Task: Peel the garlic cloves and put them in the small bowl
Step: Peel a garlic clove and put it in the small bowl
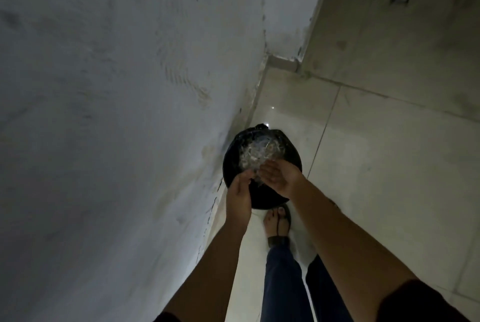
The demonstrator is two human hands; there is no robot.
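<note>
Over the black bin (pixel 230 158), the right hand (pixel 280 178) lies open and cupped; the left hand (pixel 239 190) has an unclear grip. Garlic skins (pixel 255 156) sit at twelve o'clock of them; flakes could drift onto the floor (pixel 376 165). Cloves and bowl are out of view.

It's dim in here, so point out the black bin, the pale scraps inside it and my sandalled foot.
black bin (pixel 294 151), head view, its right rim.
pale scraps (pixel 259 152), head view, middle of the heap.
sandalled foot (pixel 275 225), head view, top of the foot.
</note>
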